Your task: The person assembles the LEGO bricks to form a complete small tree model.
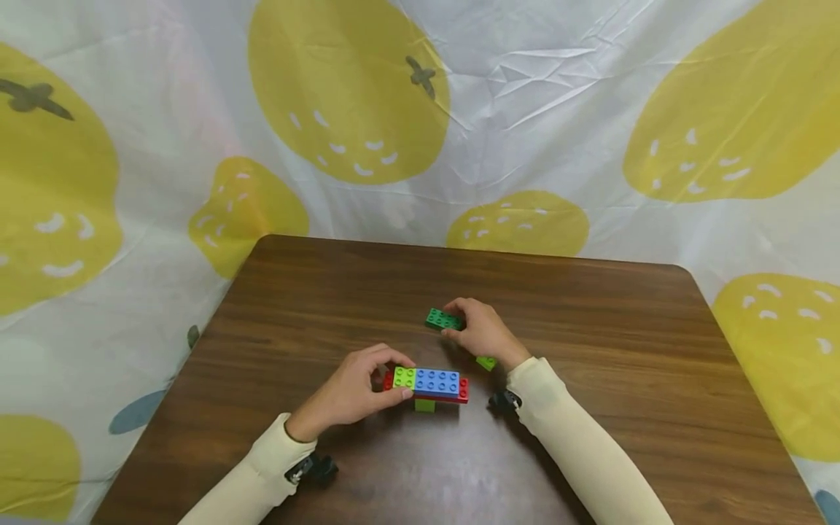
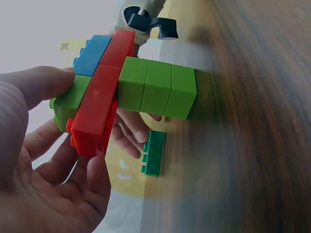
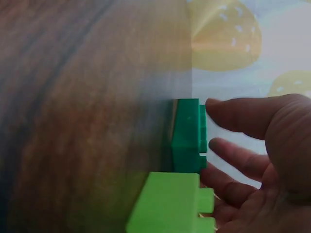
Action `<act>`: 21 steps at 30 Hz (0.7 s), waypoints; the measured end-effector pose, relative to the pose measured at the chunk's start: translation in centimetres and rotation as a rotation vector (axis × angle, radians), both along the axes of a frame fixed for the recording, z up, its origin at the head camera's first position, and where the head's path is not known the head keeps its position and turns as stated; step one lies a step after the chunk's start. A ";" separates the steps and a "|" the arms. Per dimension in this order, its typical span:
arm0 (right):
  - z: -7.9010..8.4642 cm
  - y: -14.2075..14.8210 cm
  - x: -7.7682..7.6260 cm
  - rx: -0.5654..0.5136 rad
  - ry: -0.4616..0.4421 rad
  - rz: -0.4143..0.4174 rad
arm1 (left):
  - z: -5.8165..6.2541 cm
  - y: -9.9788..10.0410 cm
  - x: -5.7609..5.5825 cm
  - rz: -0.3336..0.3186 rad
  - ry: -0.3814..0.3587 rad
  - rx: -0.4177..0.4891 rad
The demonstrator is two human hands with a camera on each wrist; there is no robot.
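My left hand point(image 1: 363, 384) grips the left end of a built-up block model, with the thumb on its lime green brick point(image 1: 404, 377). Beside that sits a blue brick point(image 1: 437, 381), both on top of red bricks point(image 2: 98, 92). Stacked lime green bricks point(image 2: 156, 88) form a leg beneath, toward the table. My right hand point(image 1: 484, 332) hovers just over a dark green brick point(image 1: 442, 319) lying studs up, its thumb and fingers spread at the right end. A loose lime green brick point(image 3: 167, 201) lies under the right wrist, partly covered in the head view.
The brown wooden table point(image 1: 590, 430) has its far edge against a white cloth point(image 1: 367, 211) printed with yellow fruit. Small dark wrist cameras point(image 1: 315, 469) hang below both cream sleeves point(image 1: 577, 445), close to the tabletop.
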State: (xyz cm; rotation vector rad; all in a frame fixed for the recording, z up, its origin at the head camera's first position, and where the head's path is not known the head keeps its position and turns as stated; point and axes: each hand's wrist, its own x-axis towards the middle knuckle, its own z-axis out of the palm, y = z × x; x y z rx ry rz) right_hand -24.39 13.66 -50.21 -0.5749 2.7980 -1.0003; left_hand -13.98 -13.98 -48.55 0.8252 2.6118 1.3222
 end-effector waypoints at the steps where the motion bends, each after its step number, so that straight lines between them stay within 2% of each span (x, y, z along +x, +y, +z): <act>1: -0.1 0.0 0.0 0.007 -0.006 -0.001 | 0.0 0.0 0.0 0.000 0.000 -0.001; 8: -0.4 -0.1 -0.2 0.015 -0.045 -0.020 | -0.1 0.1 0.0 0.005 0.001 0.000; 13: -0.4 0.0 -0.5 0.039 -0.038 -0.032 | -0.1 0.1 0.0 0.011 -0.001 0.006; 21: 0.0 0.4 -0.3 0.010 -0.016 -0.068 | -0.1 0.0 0.1 0.019 -0.032 0.024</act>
